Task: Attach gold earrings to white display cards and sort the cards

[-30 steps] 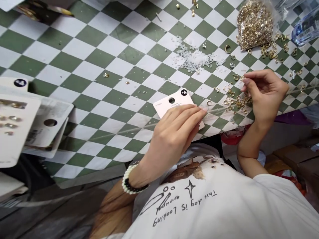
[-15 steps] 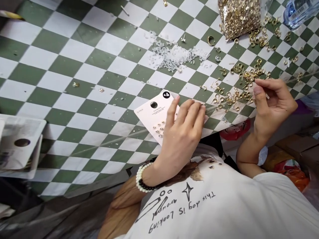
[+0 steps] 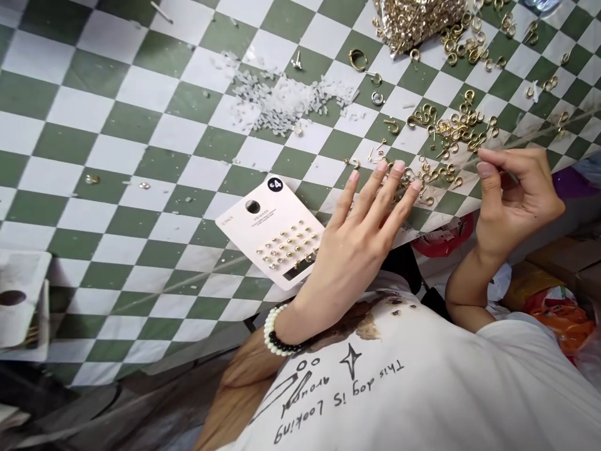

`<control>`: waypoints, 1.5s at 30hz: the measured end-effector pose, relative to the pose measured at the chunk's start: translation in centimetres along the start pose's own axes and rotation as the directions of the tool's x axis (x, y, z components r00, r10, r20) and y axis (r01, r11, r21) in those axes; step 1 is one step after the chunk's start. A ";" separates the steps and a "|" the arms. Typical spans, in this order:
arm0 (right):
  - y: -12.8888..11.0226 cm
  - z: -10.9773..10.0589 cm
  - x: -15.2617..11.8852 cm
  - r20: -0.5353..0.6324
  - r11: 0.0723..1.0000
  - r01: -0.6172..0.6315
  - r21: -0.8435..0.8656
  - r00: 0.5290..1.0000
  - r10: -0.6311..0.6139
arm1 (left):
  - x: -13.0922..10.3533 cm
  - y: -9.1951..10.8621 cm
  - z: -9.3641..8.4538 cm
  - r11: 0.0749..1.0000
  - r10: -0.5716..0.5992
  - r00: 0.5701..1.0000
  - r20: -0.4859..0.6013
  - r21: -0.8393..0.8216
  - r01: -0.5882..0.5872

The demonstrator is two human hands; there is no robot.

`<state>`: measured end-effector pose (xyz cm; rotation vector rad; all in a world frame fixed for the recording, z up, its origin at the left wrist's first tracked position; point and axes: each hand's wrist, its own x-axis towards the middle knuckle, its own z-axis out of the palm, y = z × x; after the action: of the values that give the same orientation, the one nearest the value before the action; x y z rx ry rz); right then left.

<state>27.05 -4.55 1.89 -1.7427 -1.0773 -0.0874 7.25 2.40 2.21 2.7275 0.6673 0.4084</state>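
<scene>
My left hand (image 3: 359, 235), with a beaded bracelet (image 3: 277, 332) at its wrist, is palm down with its fingers stretched apart. Its fingertips reach over the near edge of a pile of gold hoop earrings (image 3: 462, 128), some of which they hide. Beside that hand lies a white earring card (image 3: 244, 228) with rows of small studs (image 3: 291, 241) and a black price sticker (image 3: 275, 184). My right hand (image 3: 516, 194) is raised by the pile's right side, thumb and forefinger pinched together. Anything between those fingertips is too small to make out.
White plastic bits (image 3: 291, 100) lie heaped on the checkered tablecloth (image 3: 141, 125). A clear bag of gold pieces (image 3: 417, 22) is at the back, with loose rings around it. More cards (image 3: 23, 300) are stacked at the left edge. Part of a bottle (image 3: 542, 5) shows top right.
My left hand has moved off the card, its fingers spreading toward the earrings, so the stud rows now show. The view has shifted right. My right hand keeps its pinch.
</scene>
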 end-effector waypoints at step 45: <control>4.6 -2.2 0.9 0.234 0.932 0.249 -0.262 0.954 -0.188 | -0.1 -0.9 -0.1 0.997 -0.075 0.995 0.058 0.013 0.075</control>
<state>31.66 -6.01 0.03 -1.9147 -1.4713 -0.2187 6.79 3.13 1.96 2.7032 0.7559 0.3077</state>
